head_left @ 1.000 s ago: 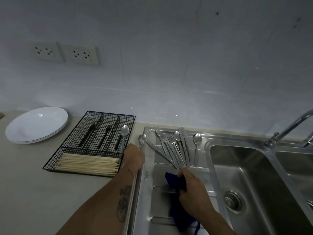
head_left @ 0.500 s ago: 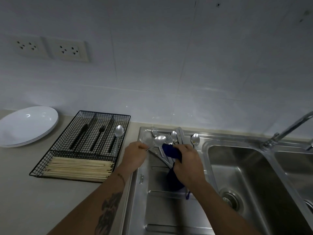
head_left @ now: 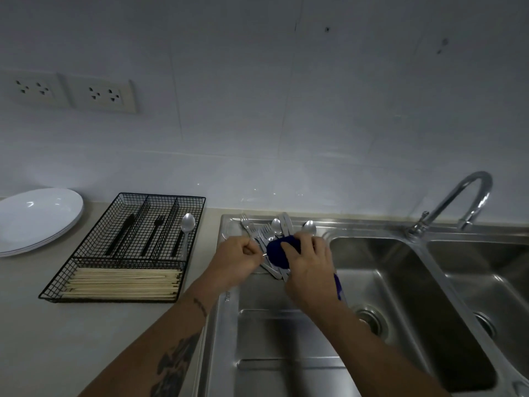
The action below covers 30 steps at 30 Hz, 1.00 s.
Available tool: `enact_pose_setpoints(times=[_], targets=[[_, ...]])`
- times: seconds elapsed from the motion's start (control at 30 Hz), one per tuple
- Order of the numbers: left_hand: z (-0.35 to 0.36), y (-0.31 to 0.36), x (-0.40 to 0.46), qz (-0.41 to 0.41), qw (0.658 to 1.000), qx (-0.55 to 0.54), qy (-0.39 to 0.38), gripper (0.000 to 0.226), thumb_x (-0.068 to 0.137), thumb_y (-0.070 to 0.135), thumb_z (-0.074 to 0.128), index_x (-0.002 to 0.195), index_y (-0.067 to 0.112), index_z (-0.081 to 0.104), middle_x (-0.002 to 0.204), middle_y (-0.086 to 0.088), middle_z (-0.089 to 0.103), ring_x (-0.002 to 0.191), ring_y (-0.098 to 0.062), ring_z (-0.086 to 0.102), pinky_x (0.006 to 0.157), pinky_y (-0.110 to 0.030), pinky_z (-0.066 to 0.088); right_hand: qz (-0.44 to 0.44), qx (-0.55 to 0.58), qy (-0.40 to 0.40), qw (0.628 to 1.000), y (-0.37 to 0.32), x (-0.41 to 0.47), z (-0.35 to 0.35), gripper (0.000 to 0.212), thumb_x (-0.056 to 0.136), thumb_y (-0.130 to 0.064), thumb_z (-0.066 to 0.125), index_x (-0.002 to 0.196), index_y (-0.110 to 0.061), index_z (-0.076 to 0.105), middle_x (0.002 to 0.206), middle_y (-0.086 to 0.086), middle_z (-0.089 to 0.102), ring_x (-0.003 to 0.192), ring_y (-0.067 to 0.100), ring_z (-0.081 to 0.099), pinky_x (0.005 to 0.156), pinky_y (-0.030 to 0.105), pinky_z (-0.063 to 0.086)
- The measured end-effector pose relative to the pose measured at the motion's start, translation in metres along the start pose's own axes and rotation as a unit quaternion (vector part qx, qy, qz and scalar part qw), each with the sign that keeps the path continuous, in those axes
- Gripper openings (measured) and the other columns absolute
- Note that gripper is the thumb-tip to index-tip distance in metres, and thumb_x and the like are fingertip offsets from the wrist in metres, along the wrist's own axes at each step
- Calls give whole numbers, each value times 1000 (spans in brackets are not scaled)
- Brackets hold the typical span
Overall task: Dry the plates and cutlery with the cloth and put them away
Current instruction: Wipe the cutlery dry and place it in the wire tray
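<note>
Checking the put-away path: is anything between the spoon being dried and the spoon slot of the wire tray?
Nothing visible. The left hand holds the handle, the right hand wraps the blue cloth round its bowl. Bare counter lies between them and the wire tray; its right slot holds one spoon.

Domestic kitchen, counter and sink area.
A stainless steel double sink [head_left: 400, 296] with a curved faucet [head_left: 458, 202] adjoins a beige counter [head_left: 57, 339] bearing stacked white plates [head_left: 37, 219] and a wire cutlery tray [head_left: 128, 247]; wall sockets [head_left: 68, 91] sit in the tiled wall [head_left: 286, 110].
</note>
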State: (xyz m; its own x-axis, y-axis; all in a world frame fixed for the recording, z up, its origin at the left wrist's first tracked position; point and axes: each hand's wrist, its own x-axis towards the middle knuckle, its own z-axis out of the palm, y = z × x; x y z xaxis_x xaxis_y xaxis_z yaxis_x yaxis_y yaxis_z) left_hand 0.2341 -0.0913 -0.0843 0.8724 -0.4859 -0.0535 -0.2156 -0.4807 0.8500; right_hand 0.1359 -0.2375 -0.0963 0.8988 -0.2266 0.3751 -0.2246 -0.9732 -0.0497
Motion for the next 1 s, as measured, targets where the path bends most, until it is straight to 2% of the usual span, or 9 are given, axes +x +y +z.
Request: enact_pose_setpoints(times=[0.1,0.2,0.3,0.4,0.53,0.67,0.83,0.9,1.0], targets=[[3,4,-11,32,999,32,-12,14,79,8,72,76,20,67,70,6,65,65,-7,60,58,-19,48,-9,-25,-26,999,8,-7,-8,62,51,-17,76,112,-16,64,120,10,52,102,31,49,82,43,47],[0,-3,-21,52,994,90,-10,27,77,6,72,69,30,63,68,12,62,64,-3,58,60,-22,44,76,-25,-44,996,32,-16,-11,50,63,-13,70,113,-14,64,123,11,49,104,31,47,85,44,46],[-5,-6,-28,65,989,131,-6,13,80,15,71,76,26,69,78,12,65,73,-7,61,69,-26,50,118,5,0,993,41,-22,-17,50,61,-6,70,110,-11,66,113,11,52,93,27,46,79,40,47],[-6,-5,-31,84,983,166,-9,9,84,18,67,83,24,73,86,11,66,79,-6,61,75,-29,52,84,63,44,993,22,-24,-25,58,61,-7,69,118,-15,63,112,9,52,93,26,44,80,38,47],[-5,6,-32,64,989,134,-5,20,86,9,61,81,23,75,76,15,66,73,-2,61,63,-22,45,25,81,30,996,-1,-37,-20,64,61,-10,69,123,-22,60,117,7,51,98,27,47,78,36,49],[-3,7,-38,60,989,135,-16,21,88,13,62,71,21,71,69,19,62,68,2,57,59,-18,38,92,90,14,992,8,-49,-11,66,60,-8,70,124,-23,60,119,11,52,97,31,50,76,35,47],[2,4,-42,42,999,18,-8,31,88,9,63,62,25,67,59,14,62,61,-1,56,61,-21,39,10,92,27,995,9,-52,-17,74,61,-8,69,132,-22,54,121,7,52,100,26,48,81,36,49],[2,3,-45,33,999,-13,-12,32,87,6,64,60,25,67,54,17,61,57,4,55,61,-22,39,57,132,27,989,21,-51,-15,71,63,-4,62,131,-24,55,120,4,54,97,23,46,83,35,48],[4,0,-47,19,998,-49,-45,31,87,8,63,61,23,66,50,16,58,50,5,50,61,-24,39,94,192,8,977,35,-50,-16,69,66,3,52,128,-28,57,120,-4,56,95,17,41,84,25,39]])
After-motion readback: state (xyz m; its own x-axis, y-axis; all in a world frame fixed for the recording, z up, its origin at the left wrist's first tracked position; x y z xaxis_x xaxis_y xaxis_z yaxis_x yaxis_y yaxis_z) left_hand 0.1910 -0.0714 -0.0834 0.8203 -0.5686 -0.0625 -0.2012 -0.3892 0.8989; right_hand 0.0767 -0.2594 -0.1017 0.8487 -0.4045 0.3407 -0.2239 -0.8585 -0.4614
